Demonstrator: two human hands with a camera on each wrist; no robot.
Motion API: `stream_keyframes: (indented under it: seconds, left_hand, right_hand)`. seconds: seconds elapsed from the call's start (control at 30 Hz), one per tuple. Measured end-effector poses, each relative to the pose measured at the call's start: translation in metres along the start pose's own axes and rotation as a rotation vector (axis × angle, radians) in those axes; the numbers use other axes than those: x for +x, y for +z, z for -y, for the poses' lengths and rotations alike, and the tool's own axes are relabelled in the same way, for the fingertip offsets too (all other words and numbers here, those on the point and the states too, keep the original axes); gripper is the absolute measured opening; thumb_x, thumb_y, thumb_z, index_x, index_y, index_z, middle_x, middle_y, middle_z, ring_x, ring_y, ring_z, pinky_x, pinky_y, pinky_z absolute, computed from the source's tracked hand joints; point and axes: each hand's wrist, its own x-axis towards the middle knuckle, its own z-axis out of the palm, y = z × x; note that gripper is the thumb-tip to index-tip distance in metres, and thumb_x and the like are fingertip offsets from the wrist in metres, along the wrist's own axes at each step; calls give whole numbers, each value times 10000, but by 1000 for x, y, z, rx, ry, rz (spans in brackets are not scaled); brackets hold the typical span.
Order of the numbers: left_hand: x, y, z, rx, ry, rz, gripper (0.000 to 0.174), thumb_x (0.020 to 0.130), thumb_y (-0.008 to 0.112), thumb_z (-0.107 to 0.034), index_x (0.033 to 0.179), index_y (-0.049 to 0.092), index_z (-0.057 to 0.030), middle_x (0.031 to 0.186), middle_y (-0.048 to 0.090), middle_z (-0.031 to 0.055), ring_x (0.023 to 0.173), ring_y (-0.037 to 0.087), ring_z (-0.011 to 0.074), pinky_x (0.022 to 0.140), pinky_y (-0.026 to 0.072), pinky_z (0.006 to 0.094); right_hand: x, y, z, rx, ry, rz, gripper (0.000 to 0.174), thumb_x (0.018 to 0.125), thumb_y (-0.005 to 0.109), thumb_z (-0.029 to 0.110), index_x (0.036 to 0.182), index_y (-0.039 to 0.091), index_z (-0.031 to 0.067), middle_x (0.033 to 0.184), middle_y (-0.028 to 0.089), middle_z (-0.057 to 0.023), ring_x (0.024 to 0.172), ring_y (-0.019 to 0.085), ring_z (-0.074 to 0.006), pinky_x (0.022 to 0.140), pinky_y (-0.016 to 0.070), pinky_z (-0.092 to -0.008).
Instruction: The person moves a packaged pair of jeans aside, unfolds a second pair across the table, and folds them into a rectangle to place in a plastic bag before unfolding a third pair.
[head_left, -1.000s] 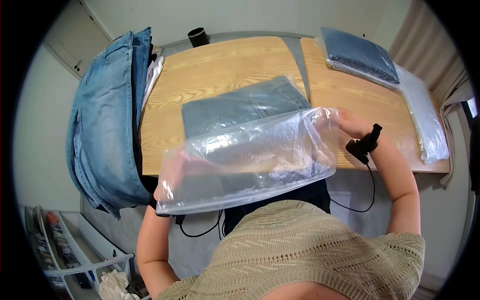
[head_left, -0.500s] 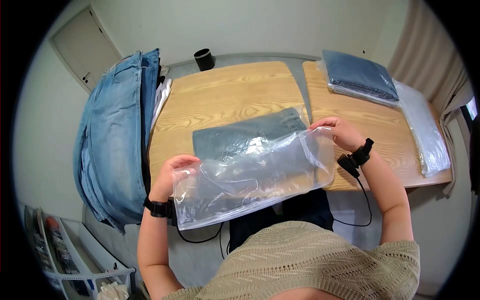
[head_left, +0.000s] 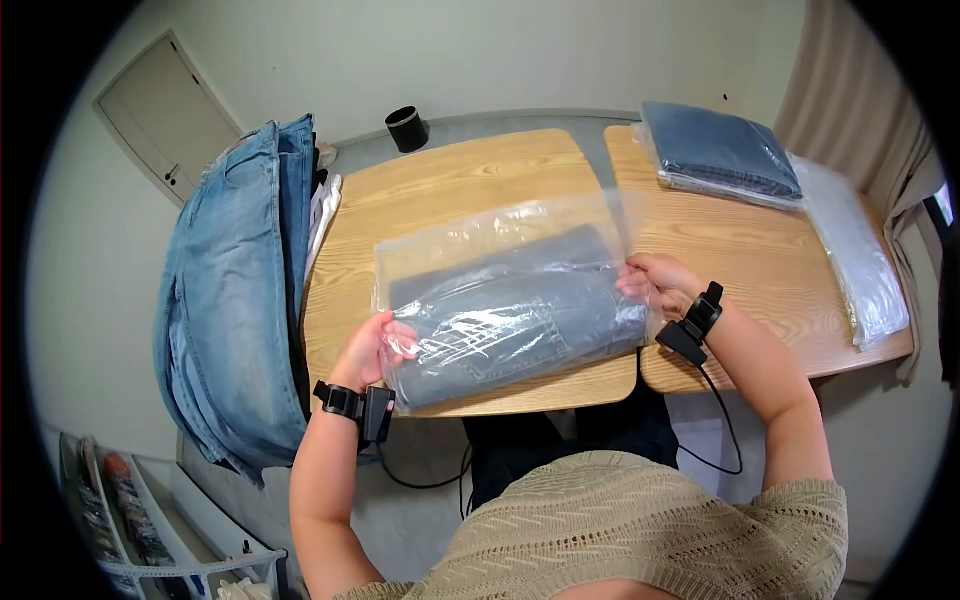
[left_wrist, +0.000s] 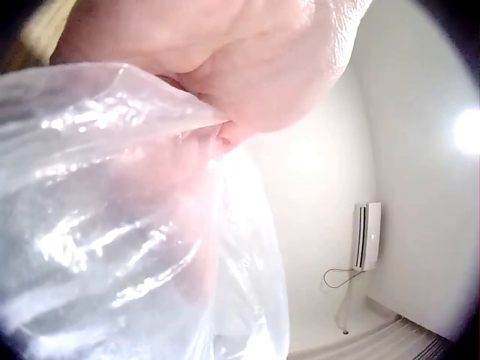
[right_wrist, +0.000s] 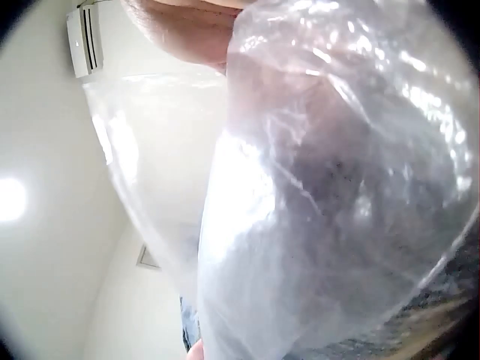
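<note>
Folded grey-blue jeans (head_left: pixel 520 345) lie near the table's front edge and show through a clear plastic bag (head_left: pixel 470 222). A pocket is visible through the shiny film. Loose plastic reaches past the jeans' far edge. My left hand (head_left: pixel 375 352) pinches the bag at its left side, thumb uppermost; in the left wrist view the film runs between thumb and fingers. At the right side my right hand (head_left: pixel 662 283) grips the bag's edge with curled fingers. In the right wrist view the plastic (right_wrist: pixel 300 195) covers most of that hand.
A pile of blue jeans (head_left: pixel 225 290) stands at the left of the wooden table (head_left: pixel 460 165). Bagged folded jeans (head_left: pixel 720 150) and a stack of clear bags (head_left: pixel 850 250) lie on the right table. Behind is a black bin (head_left: pixel 406 130); wrist-camera cables (head_left: pixel 735 430) hang below.
The loose plastic, which hung toward me, now extends over the jeans to their far side. The jeans have come nearer the front edge, with both hands lower at their sides.
</note>
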Motion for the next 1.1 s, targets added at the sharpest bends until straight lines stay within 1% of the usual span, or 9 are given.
stream_keyframes:
  seconds: [0.2, 0.27, 0.3, 0.33, 0.43, 0.63, 0.8, 0.87, 1.1]
  left_hand:
    - [-25, 20, 9, 29, 109, -105, 444, 968, 402, -362, 881, 629, 10, 730, 650, 83, 634, 626, 196, 632, 522, 307]
    - [-54, 46, 12, 153, 345, -400, 387, 980, 408, -330, 944, 603, 3, 716, 609, 28, 653, 597, 149, 640, 487, 265]
    - [-61, 25, 22, 253, 422, -338, 347, 983, 431, -310, 1008, 580, 2, 762, 607, 31, 661, 582, 116, 628, 469, 238]
    - [-71, 33, 32, 282, 425, -456, 308, 984, 445, -265, 999, 580, 11, 783, 599, 35, 658, 558, 88, 601, 446, 219]
    - [-91, 41, 74, 284, 549, -515, 273, 955, 516, -224, 1014, 588, 33, 827, 593, 17, 705, 525, 67, 664, 427, 207]
    - [-87, 67, 107, 300, 674, -656, 182, 955, 513, -179, 931, 584, -12, 769, 513, -30, 705, 438, 44, 664, 360, 186]
    - [-73, 67, 111, 242, 738, -650, 144, 960, 503, -178, 870, 514, -67, 744, 484, -40, 682, 417, 38, 627, 333, 180]
    - [-68, 76, 107, 117, 905, -655, 159, 974, 460, -171, 891, 503, -42, 743, 457, -28, 651, 381, 44, 588, 319, 194]
    - [-75, 90, 112, 154, 675, -686, 197, 983, 434, -185, 845, 491, -57, 666, 423, -37, 579, 349, 39, 518, 288, 192]
  right_hand:
    - [-9, -10, -6, -57, -80, 34, 291, 976, 429, 215, 899, 553, -36, 793, 655, -162, 628, 643, -172, 584, 555, -257]
    - [-40, -5, -7, -70, -264, 49, 277, 968, 455, 218, 903, 581, -19, 836, 664, -148, 684, 647, -171, 608, 527, -246]
    - [-48, -15, -9, -206, -345, 80, 252, 958, 481, 233, 934, 591, 8, 874, 655, -103, 785, 623, -147, 704, 495, -252]
    - [-70, -3, -13, -188, -413, 14, 181, 911, 552, 169, 976, 609, 10, 812, 638, -47, 717, 579, -84, 643, 455, -180]
    - [-92, -9, -32, -192, -388, -105, 260, 877, 601, 143, 1088, 598, -8, 827, 624, -5, 736, 555, -44, 678, 453, -180]
    - [-82, 4, -75, -287, -547, -177, 140, 901, 579, 147, 892, 599, 8, 729, 556, 11, 650, 475, -55, 595, 374, -191]
    - [-69, 6, -84, -285, -642, -264, 160, 936, 528, 138, 849, 582, 15, 701, 526, 15, 634, 457, -65, 589, 379, -216]
    - [-67, 4, -83, -275, -737, -283, 200, 949, 517, 172, 853, 584, 10, 686, 520, 15, 616, 450, -66, 579, 379, -221]
    - [-102, -6, -83, -421, -695, -509, 259, 966, 493, 234, 862, 576, 11, 682, 517, 19, 608, 441, -52, 566, 364, -206]
